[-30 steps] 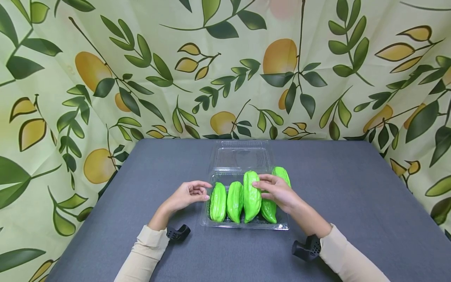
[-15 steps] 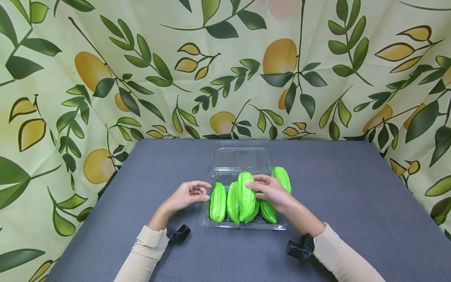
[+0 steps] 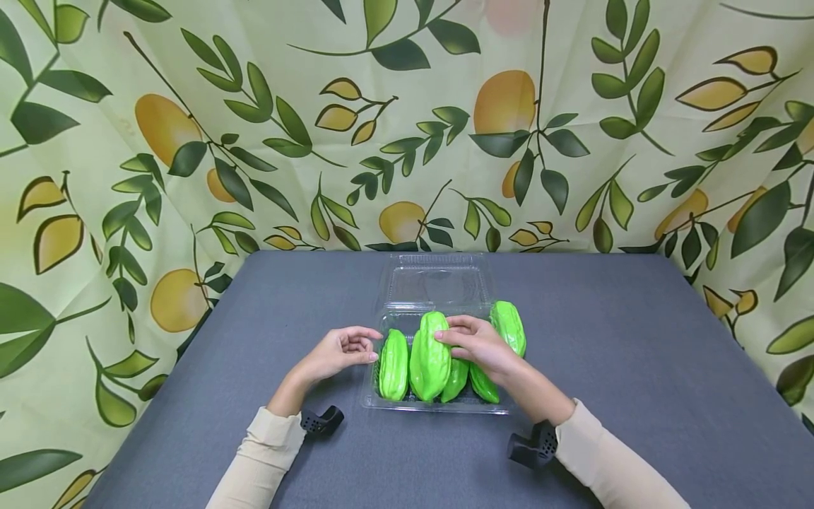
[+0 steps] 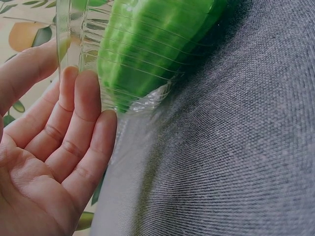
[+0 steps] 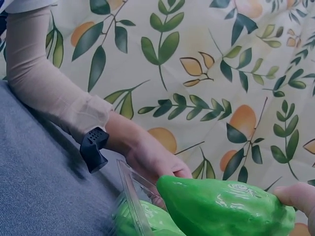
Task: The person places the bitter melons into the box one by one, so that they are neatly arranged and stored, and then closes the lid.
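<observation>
One gourd pinched in my right hand, my left hand grips the box at nine o'clock, probably steadying it.

pale leafy, orange-fruited fabric backdrop around a grey table

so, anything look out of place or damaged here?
One thing: the far-right gourd appears to sit at or past the right edge of the box, while other gourds lie inside. The right hand partly hides it; can't tell if they touch. No damage visible.
</observation>
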{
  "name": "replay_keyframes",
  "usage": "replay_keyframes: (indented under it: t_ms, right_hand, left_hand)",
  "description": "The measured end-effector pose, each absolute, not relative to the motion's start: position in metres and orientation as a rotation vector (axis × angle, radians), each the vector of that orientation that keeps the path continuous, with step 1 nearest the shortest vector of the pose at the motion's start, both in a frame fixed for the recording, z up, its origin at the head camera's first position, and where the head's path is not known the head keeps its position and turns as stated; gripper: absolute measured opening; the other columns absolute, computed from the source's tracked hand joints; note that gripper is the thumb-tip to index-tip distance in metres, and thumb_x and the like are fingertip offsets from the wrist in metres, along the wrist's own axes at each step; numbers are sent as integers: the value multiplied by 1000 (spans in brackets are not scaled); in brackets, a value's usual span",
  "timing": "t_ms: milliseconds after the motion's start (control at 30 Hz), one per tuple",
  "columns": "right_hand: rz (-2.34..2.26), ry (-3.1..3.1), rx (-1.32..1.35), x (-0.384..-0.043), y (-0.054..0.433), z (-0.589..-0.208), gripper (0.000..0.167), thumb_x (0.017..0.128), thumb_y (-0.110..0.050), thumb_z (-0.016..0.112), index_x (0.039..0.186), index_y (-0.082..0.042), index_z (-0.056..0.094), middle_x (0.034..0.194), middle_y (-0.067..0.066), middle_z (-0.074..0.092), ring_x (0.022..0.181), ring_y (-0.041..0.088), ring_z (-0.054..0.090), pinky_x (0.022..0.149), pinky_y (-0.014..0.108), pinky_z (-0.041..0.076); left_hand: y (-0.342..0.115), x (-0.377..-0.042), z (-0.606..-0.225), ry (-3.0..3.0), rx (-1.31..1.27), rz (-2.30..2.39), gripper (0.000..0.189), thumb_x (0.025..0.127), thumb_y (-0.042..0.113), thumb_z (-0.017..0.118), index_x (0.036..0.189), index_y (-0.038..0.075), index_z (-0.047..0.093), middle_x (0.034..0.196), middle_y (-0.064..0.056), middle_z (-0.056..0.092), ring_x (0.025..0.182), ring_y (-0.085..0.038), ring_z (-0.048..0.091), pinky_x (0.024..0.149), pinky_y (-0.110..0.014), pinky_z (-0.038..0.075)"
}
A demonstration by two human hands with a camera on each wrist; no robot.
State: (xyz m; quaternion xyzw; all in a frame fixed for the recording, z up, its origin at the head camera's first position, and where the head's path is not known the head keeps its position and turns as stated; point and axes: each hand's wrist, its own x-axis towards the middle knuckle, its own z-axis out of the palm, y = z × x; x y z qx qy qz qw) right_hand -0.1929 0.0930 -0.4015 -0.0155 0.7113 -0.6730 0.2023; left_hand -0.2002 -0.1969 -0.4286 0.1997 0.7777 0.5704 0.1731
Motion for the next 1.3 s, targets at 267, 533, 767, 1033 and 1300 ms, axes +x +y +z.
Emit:
replay_keyframes:
  t_ms: [267,533,767,1033,1300]
  right_hand:
    - [-1871,1989,-17,-195,86,-402,61,88,-21,66,139,4,41,131,20,54,108,17,60,97,32,52]
    - [-1867,1997,-46,-197,80,-402,60,89,-21,66,137,5,42,127,19,56,102,13,61,93,31,53]
    - [-1856,2004,-36,-199,72,-401,59,88,-21,68,136,2,44,125,17,57,104,16,63,96,36,53]
    - [-1836,2014,-56,-203,67,-399,60,87,-22,69,136,3,43,121,16,59,100,15,64,98,39,52]
    - [-1832,2029,-63,-205,62,-403,57,86,-20,71,130,5,46,115,15,60,91,12,64,94,37,55]
  left_hand:
    - [-197,-201,-430,2196,562,1627,46,87,9,70,124,-12,54,87,5,61,76,0,61,74,-19,55]
    - [-197,-199,-430,2211,553,1626,44,86,8,70,123,-11,55,87,4,60,75,-1,61,73,-19,55]
    - [-197,-201,-430,2229,555,1620,44,86,7,70,123,-11,55,86,4,60,75,0,61,72,-18,54]
    - [-197,-200,-429,2219,559,1622,44,86,8,70,123,-11,55,87,3,60,75,0,61,72,-18,54]
    - [-197,-201,-429,2217,559,1621,44,86,8,70,123,-11,55,86,4,60,76,0,60,73,-18,55]
